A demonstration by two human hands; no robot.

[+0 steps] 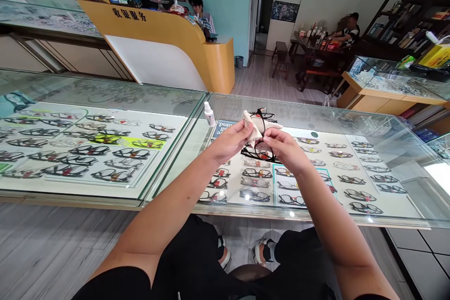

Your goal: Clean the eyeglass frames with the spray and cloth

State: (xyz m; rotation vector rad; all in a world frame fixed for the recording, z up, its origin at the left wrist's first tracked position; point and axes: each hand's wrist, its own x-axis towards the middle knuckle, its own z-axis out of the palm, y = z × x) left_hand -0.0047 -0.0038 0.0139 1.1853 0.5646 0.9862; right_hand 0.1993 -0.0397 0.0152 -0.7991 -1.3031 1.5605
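My left hand pinches a pale cleaning cloth, its fingers closed over the folds. The fingers of my right hand are closed on a pair of black-framed eyeglasses, held just above the glass counter. The cloth bunches around part of the glasses, so I cannot tell exactly which part it touches. To the left of my hands, a small white spray bottle stands upright on the counter.
Rows of eyeglasses lie inside the glass display case under my arms. Past it stands a yellow reception desk with a person behind it. Another person sits at a dark table on the right. Another display case is at the right.
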